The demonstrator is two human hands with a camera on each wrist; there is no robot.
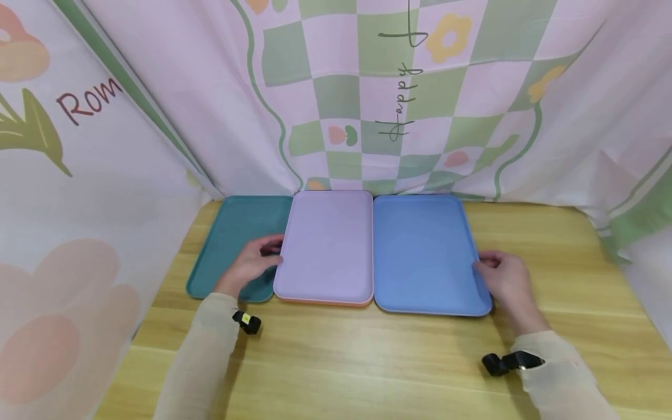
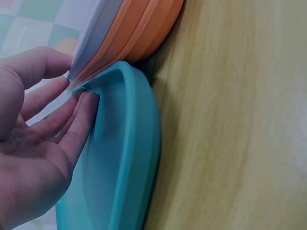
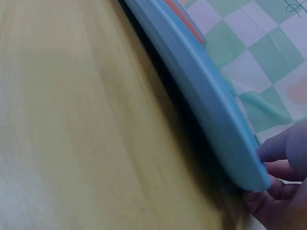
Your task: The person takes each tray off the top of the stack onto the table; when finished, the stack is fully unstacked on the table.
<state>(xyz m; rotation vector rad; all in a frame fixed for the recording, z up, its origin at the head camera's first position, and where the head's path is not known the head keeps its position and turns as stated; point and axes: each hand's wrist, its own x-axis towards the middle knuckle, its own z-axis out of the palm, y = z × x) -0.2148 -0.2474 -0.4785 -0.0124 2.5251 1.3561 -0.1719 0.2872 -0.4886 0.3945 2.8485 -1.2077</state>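
In the head view three flat trays stand side by side. My left hand (image 1: 252, 262) reaches over the teal tray (image 1: 247, 216) and touches the left edge of the lilac tray (image 1: 331, 245) with thumb and fingertips. The left wrist view shows its lower fingers inside the teal tray's raised rim. Orange trays (image 2: 144, 28) lie stacked beneath the lilac one. My right hand (image 1: 506, 280) grips the right edge of the blue tray (image 1: 425, 251), thumb on top and fingers underneath. A dark gap shows under that tray's rim in the right wrist view.
The trays lie along the back of a wooden table (image 1: 367, 361). A patterned curtain (image 1: 336, 93) hangs directly behind them, and another printed cloth (image 1: 79, 204) hangs on the left. Each wrist wears a small black camera (image 1: 247, 322).
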